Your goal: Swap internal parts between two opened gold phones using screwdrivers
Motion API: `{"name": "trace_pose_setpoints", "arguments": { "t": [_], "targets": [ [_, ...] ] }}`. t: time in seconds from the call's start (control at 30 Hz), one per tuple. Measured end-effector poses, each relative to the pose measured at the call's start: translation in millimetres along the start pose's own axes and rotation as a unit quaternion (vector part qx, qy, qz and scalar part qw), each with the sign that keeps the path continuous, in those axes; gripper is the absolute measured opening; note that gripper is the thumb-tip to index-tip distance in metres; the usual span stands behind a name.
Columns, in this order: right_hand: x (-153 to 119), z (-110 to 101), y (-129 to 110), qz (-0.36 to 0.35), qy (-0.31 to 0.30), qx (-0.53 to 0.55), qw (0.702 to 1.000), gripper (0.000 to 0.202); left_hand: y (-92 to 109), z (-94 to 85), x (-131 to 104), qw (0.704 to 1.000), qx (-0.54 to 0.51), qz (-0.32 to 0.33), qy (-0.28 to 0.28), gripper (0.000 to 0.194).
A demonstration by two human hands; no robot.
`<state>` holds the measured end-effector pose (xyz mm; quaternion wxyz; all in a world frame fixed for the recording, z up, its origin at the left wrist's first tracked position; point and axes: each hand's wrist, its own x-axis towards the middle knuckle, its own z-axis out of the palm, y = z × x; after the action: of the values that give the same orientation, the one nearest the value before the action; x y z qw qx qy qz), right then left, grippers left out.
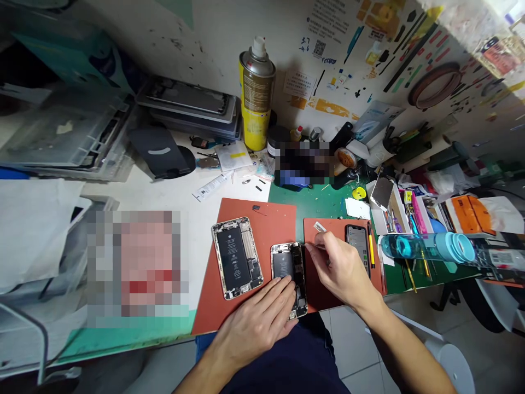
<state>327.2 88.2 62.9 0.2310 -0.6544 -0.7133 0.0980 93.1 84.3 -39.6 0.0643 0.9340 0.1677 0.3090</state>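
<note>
Over the near right part of the left red mat (279, 219), a left hand (260, 323), fingers extended and close together, flat on the lower half of an opened phone (294, 262). Lies across the mat's right edge, interior up, directly beneath the left fingertips, battery (281, 266) partly covered. Looks light and stiff, probably slick along the rim, fragile around the exposed inner parts; best taken by the side rims, clear of the battery. Just past the mat's right edge, a right hand (338, 262), thumb and forefinger narrowed to a pinch beside the phone's upper right corner; anything between the tips too small to tell. On the mat's middle, a second opened phone (237, 260), battery showing. Beyond the mat's far edge, a yellow spray can (256, 109), upright.
</note>
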Motion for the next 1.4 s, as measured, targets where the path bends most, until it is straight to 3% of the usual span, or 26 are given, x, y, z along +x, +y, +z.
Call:
{"name": "trace_pose_setpoints", "arguments": {
  "t": [0.13,0.23,0.3,0.4,0.47,0.6,0.83,0.97,1.17,1.4],
  "targets": [
    [-12.1,-0.6,3.4,0.047,0.057,0.056,0.996,0.010,-1.3,-2.3,0.0,1.000,-0.004,0.005,-0.004,0.036],
    [-20.7,-2.2,7.7,0.143,0.108,0.120,0.976,0.015,-2.1,-10.0,4.1,0.999,-0.036,0.002,-0.012,0.038],
    [-25.5,-0.6,12.0,0.226,0.132,0.205,0.943,0.022,-3.9,-17.3,11.4,0.997,-0.073,-0.032,0.005,0.031],
    [-30.5,6.2,18.3,0.317,0.156,0.377,0.856,0.034,-11.5,-26.3,30.4,0.980,-0.126,-0.149,0.047,0.019],
    [-32.3,11.3,20.3,0.341,0.160,0.461,0.803,0.039,-19.8,-28.0,46.1,0.962,-0.150,-0.225,0.046,0.015],
    [-33.7,16.9,18.6,0.358,0.163,0.524,0.756,0.046,-34.4,-21.6,72.2,0.948,-0.185,-0.259,0.003,0.014],
    [-38.0,18.6,20.3,0.361,0.154,0.530,0.751,0.046,-46.6,-18.0,83.4,0.957,-0.190,-0.214,-0.040,0.025],
    [-44.0,17.5,22.5,0.362,0.179,0.513,0.757,0.045,-77.1,-15.6,98.0,0.966,-0.141,-0.208,-0.066,0.025],
    [-53.2,18.0,15.9,0.376,0.171,0.487,0.769,0.044,-122.5,9.4,130.5,0.969,-0.044,-0.218,-0.109,0.032],
    [-57.8,17.6,15.2,0.384,0.173,0.477,0.771,0.047,-133.4,18.9,136.6,0.969,0.006,-0.199,-0.147,0.036]
  ]
}}
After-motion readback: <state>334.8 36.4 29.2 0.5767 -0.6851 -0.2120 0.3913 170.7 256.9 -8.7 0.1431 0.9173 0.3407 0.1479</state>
